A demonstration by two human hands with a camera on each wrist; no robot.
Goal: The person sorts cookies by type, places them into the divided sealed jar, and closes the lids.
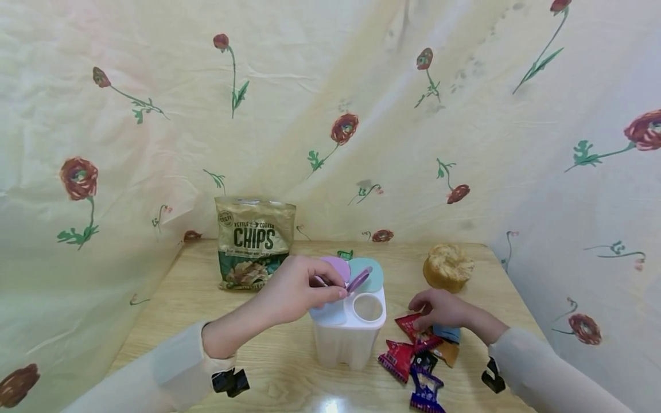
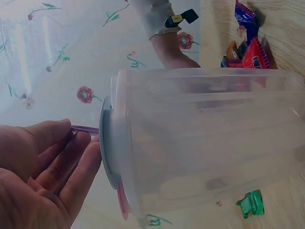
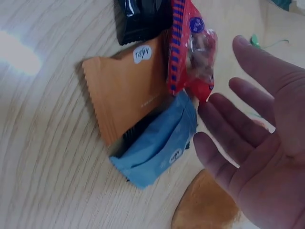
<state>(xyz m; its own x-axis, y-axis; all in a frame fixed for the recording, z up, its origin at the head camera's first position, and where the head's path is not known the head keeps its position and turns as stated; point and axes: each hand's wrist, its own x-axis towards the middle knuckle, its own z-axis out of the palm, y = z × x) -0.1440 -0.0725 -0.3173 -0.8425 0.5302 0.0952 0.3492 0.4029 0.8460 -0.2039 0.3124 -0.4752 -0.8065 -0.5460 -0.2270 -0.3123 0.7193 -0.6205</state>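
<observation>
A translucent plastic storage container (image 1: pixel 345 344) with a white top and several pastel lids stands upright on the table. My left hand (image 1: pixel 304 287) pinches the edge of a purple flip lid (image 1: pixel 359 280), which is tilted up beside an uncovered round opening (image 1: pixel 368 308). In the left wrist view the thumb and fingers meet at that thin lid. My right hand (image 1: pixel 439 312) hovers with spread fingers over a pile of small snack packets. Its fingertips are right beside a red packet (image 3: pixel 199 55) and a blue packet (image 3: pixel 162 143); an orange packet (image 3: pixel 128 86) lies next to them.
A bag of chips (image 1: pixel 255 244) stands at the back left. Back right sits a round bread-like item (image 1: pixel 448 268). Another red packet (image 1: pixel 397 358) and a purple-blue packet (image 1: pixel 426 390) lie in front of the right hand. A small green packet (image 2: pixel 251 204) lies behind the container.
</observation>
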